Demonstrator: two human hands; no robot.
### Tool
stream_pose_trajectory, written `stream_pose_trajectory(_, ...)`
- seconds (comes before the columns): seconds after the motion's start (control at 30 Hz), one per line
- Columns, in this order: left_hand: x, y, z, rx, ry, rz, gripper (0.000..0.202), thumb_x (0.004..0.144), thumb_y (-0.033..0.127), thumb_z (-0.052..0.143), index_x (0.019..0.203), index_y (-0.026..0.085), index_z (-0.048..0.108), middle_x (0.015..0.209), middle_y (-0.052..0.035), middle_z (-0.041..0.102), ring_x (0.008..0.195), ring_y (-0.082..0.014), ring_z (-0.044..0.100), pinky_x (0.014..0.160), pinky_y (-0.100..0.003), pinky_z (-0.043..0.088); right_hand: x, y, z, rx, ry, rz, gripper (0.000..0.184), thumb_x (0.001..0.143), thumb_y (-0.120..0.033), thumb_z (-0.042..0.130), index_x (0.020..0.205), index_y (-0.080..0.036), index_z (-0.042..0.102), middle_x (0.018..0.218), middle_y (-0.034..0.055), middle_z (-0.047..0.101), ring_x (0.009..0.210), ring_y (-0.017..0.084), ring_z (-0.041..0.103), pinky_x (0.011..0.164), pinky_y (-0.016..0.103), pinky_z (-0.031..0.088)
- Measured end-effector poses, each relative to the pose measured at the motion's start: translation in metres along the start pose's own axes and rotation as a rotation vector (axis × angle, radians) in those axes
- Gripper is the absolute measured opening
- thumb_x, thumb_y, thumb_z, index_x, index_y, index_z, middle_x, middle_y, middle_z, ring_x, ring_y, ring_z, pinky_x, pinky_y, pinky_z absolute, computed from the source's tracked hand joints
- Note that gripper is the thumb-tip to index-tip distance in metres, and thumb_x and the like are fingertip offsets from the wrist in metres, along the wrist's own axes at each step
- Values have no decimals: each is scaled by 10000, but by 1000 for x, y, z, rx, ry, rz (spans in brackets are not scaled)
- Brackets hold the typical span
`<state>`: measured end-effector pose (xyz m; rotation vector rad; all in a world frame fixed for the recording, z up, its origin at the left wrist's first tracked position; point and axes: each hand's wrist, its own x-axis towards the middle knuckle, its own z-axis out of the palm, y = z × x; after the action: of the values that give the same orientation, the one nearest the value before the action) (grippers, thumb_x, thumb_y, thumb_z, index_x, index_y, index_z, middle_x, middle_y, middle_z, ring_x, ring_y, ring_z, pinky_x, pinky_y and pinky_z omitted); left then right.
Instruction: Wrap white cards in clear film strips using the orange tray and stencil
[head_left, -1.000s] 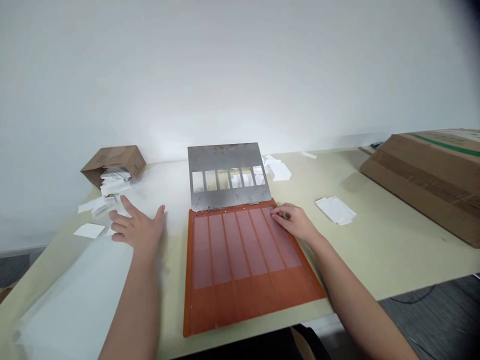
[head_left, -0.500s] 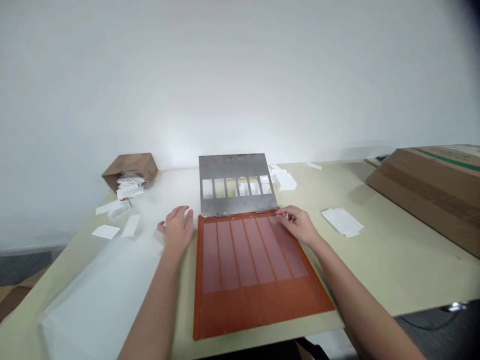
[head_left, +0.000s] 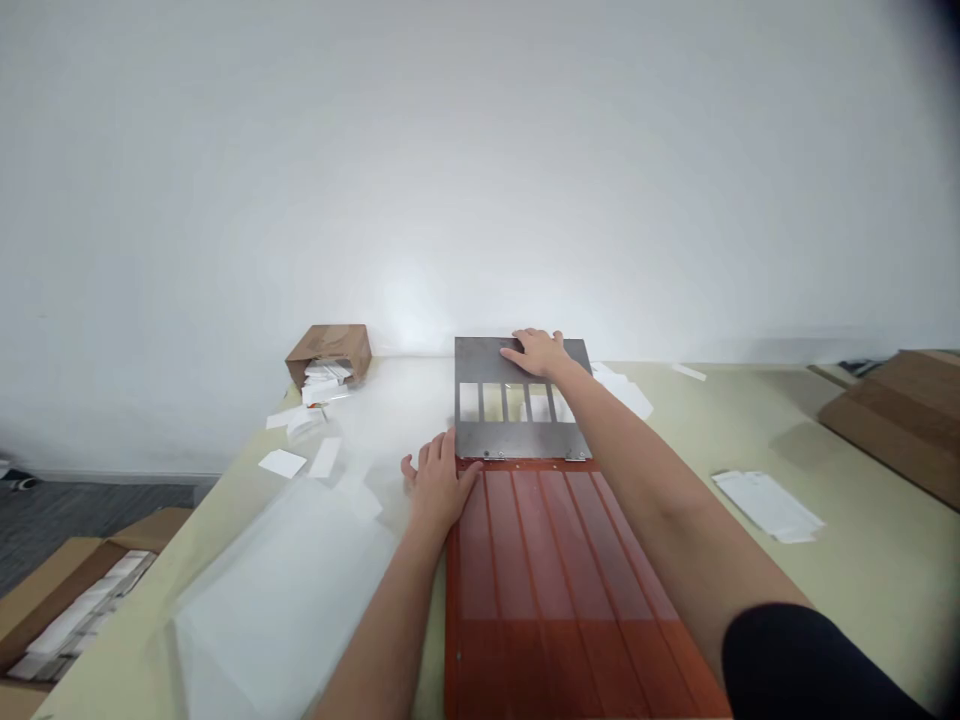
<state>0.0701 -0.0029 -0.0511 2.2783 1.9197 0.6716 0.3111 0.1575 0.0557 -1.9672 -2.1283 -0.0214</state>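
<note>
In the head view an orange-red board [head_left: 570, 660] with long parallel lanes lies on the table, a pale translucent layer over most of its lanes. Hinged to its far edge, a grey metal plate [head_left: 517, 440] with a row of rectangular cut-outs is raised from the board. My right hand [head_left: 536, 352] lies on the upper part of this plate, fingers spread near its top edge. At the board's far left corner rests my left hand [head_left: 439, 480], thumb on the board and fingers apart beside the hinge. My right forearm hides part of the board's right side.
Clear plastic sheets [head_left: 285, 600] cover the table's left side. Behind them are loose white cards [head_left: 282, 463] and an opened cardboard box [head_left: 337, 345] of white pieces. A white card stack [head_left: 769, 505] and a large carton [head_left: 900, 420] lie right. Another open carton [head_left: 45, 590] stands lower left.
My right hand has moved from the board's far right corner up onto the metal plate. My left hand has come to the far left corner. The view has shifted left.
</note>
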Motion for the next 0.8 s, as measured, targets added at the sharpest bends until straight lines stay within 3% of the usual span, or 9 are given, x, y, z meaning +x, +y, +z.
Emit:
stream_pose_trajectory(0.17,1,2,-3,-13,-18,-34,583,948,483,506,1471,247,403,1435,-141,544,1270,-315,517,1098,-613,274,13,-6,-5,-65,-77,63,621,873,-692,407,1121,-158,605,1132,165,658,1053,321,567,1004,581,280)
stream_pose_trajectory(0.3,1,1,-1,-16,14,-67,615,943,536,498,1478,251,389,1430,-147,546,1225,-313,547,1083,-620,284,6,-16,-26,-118,-29,90,596,951,-611,248,1048,-147,611,1038,162,668,991,312,580,987,607,252)
stream_pose_trajectory(0.37,0,0,1,-15,42,-71,633,942,552,491,1484,247,378,1428,-151,546,1214,-318,553,1072,-631,284,-7,-21,-39,-153,24,76,577,951,-594,261,1065,-140,597,1072,173,657,1016,328,567,1000,621,223)
stream_pose_trajectory(0.5,-2,0,4,-32,130,-41,673,932,566,503,1494,225,357,1414,-165,555,1188,-330,566,1059,-638,268,-53,-28,-67,-216,148,14,523,926,-580,350,1136,-146,555,1163,189,623,1087,369,520,1004,637,191)
stream_pose_trajectory(0.6,-4,5,-2,-121,240,-6,674,927,553,517,1483,207,360,1405,-179,559,1200,-334,566,1073,-616,232,-101,-32,-84,-268,360,-69,454,937,-535,370,1119,-164,558,1086,159,649,1026,353,546,969,604,241)
stream_pose_trajectory(0.7,-8,14,-17,-314,379,10,745,882,570,569,1480,202,317,1401,-199,546,1204,-342,573,1052,-585,248,-152,-37,-97,-328,473,-159,384,955,-493,391,1096,-184,570,1044,123,671,950,308,573,978,559,227)
stream_pose_trajectory(0.8,-15,22,-36,-514,571,86,947,753,655,671,1477,218,245,1375,-197,538,1112,-335,622,992,-538,308,-201,-41,-106,-429,510,-285,366,973,-475,401,1084,-184,594,998,106,702,864,264,594,977,506,229)
